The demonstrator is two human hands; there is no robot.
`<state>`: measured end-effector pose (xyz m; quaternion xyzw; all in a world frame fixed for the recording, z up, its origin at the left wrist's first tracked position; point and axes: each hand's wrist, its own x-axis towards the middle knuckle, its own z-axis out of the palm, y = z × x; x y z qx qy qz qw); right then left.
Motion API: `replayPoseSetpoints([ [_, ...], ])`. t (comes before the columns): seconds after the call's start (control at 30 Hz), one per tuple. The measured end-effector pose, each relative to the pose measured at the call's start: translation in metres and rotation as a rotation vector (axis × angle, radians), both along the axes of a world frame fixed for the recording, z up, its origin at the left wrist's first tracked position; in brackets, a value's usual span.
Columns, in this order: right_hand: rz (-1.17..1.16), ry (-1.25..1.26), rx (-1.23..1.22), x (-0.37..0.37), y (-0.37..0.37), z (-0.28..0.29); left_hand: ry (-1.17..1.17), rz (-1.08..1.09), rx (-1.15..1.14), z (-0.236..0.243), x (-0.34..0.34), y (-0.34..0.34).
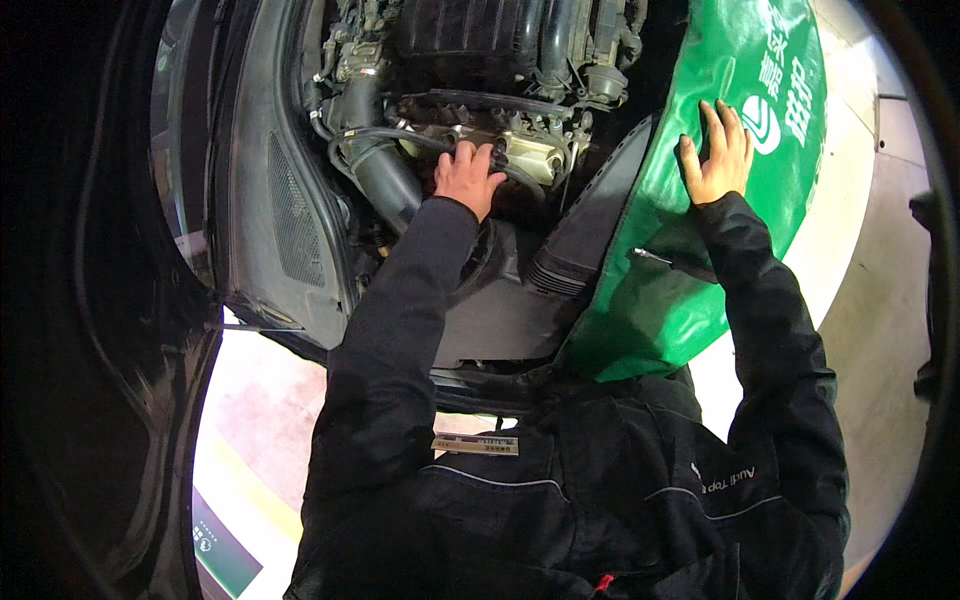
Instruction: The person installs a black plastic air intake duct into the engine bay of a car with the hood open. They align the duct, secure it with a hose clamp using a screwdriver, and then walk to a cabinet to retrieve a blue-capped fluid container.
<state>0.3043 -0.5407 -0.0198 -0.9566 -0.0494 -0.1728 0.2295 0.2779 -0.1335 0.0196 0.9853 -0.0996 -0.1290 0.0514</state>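
My left hand (467,178) reaches into a car's engine bay, fingers bent down at a black hose (385,132) and dark fittings beside the pale metal engine part (535,158). What lies beneath its fingertips is hidden. On a green fender cover (650,325), my right hand (718,165) rests flat with its fingers apart. A tool with a thin metal shaft (653,257) and dark handle lies on that cover, close to my right forearm.
Left of my left hand runs a thick black ribbed pipe (385,180). A black engine cover (460,28) sits farther in. Black plastic trim with a mesh grille (295,215) borders the bay on the left. A black duct (590,220) slants along its right side.
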Motion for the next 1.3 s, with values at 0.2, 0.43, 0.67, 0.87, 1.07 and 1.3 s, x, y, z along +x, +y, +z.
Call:
replayPoseSetpoints([
  [0.2,-0.006,0.016,-0.034,0.0,0.0,0.002,-0.075,-0.003,0.078,0.002,-0.001,-0.01],
  [0.43,-0.001,0.004,-0.028,0.001,0.001,0.003,-0.083,0.021,0.166,0.004,0.003,-0.019],
  [0.67,0.002,-0.01,-0.027,0.0,0.0,0.001,-0.158,0.083,0.229,-0.006,-0.004,-0.033],
  [0.87,-0.002,-0.015,-0.016,0.0,0.001,0.001,-0.158,-0.023,0.17,-0.003,-0.001,-0.019],
  [1.07,-0.012,-0.001,-0.007,0.0,0.001,0.003,0.052,0.101,-0.125,0.011,0.013,-0.009],
  [1.3,-0.004,-0.012,0.01,0.0,0.001,0.003,0.349,0.176,-0.312,0.028,0.036,0.004],
])
